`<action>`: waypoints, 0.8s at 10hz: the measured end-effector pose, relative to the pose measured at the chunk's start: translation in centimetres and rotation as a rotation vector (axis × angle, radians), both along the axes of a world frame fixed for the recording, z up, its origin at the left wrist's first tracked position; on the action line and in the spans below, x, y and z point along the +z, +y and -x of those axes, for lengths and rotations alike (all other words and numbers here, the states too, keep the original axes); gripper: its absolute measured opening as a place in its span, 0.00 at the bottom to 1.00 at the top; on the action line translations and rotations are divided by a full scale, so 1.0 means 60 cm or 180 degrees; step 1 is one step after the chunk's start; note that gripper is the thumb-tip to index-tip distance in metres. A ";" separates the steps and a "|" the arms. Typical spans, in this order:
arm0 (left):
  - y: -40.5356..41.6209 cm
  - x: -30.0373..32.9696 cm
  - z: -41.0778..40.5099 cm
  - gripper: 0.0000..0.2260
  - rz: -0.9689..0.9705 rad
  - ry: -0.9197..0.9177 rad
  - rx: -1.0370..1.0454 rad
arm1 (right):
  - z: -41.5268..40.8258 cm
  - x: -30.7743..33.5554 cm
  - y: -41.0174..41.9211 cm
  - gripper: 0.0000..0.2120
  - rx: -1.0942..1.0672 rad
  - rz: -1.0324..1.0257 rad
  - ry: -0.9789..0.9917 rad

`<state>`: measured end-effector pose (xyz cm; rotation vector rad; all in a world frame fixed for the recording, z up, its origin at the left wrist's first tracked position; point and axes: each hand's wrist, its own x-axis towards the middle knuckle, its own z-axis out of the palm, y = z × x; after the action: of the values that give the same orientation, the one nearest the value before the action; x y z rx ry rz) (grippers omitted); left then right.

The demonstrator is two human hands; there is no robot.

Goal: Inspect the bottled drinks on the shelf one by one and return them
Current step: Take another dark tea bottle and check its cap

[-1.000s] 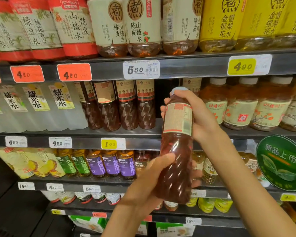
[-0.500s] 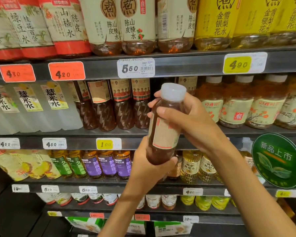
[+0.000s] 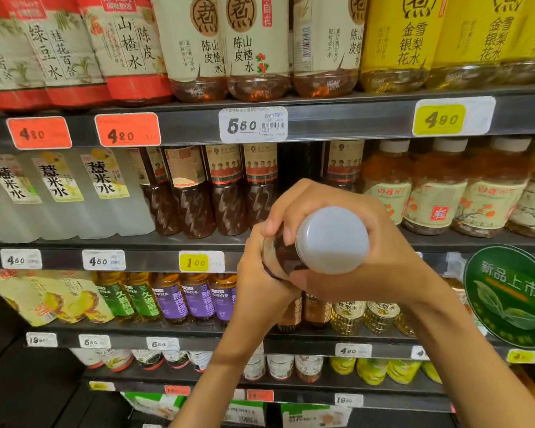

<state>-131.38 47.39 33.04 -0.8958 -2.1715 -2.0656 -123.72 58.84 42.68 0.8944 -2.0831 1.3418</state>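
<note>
- The bottle point(image 3: 283, 254) is held in the air in front of the shelf point(image 3: 337, 118), tipped so its white cap point(image 3: 332, 240) faces the camera.
- The right hand point(image 3: 362, 251) wraps the neck just below the cap; its fingers point(image 3: 278, 225) curl over the top left of the bottle, thumb beneath.
- The left hand point(image 3: 260, 288) grips the dark body from below and behind, fingers curled round it; their tips are hidden.
- Behind the hands, a gap shows in the row of brown bottles point(image 3: 226, 193) on the second shelf.
</note>
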 end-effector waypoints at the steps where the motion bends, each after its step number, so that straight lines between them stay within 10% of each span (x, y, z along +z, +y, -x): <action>1: -0.014 0.017 0.006 0.26 0.0113 0.0055 -0.0450 | 0.000 0.002 0.008 0.17 -0.0010 0.0314 0.0038; 5: -0.032 0.024 -0.024 0.22 0.0210 -0.0634 -0.1786 | 0.052 0.008 0.031 0.21 0.1197 0.2062 -0.1337; 8: -0.019 0.028 -0.035 0.14 0.0108 -0.0566 -0.1197 | 0.057 -0.009 0.034 0.16 -0.0566 0.2365 -0.1289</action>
<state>-129.26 46.24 34.73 -1.2547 -2.2752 -2.3587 -127.14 60.87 42.12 0.1245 -1.6298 2.0986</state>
